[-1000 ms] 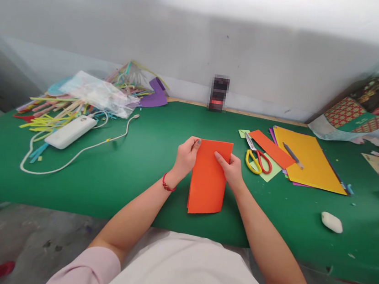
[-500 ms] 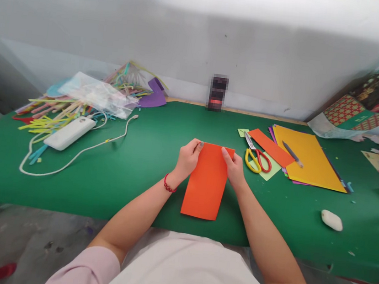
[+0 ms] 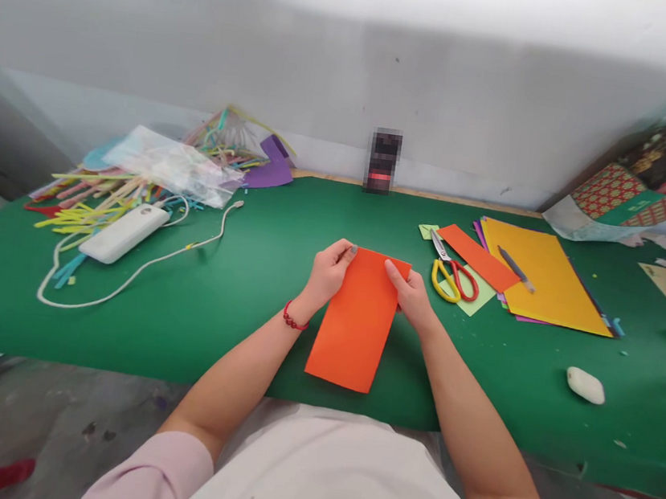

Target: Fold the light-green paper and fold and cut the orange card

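An orange sheet of paper (image 3: 357, 325) is held above the green table (image 3: 271, 258), close to its front edge. My left hand (image 3: 330, 269), with a red bracelet at the wrist, pinches the sheet's far left corner. On the other side my right hand (image 3: 411, 293) grips the far right corner, thumb lying on top of the paper. Both hands' fingers are partly hidden beneath it. To the right of my right hand lie scissors (image 3: 448, 270) with one yellow and one red handle, resting partly on light green paper (image 3: 478, 301).
An orange strip (image 3: 478, 258) and a pen (image 3: 516, 269) lie by yellow sheets (image 3: 547, 288). At right sit a small white case (image 3: 586, 386) and a patterned bag (image 3: 631, 197). A white power bank (image 3: 124, 233), its cable (image 3: 142, 265) and colourful strips (image 3: 115, 190) occupy the left.
The orange sheet has turned slightly, its near edge swinging to the left. Both hands have shifted a little left with it and keep their hold.
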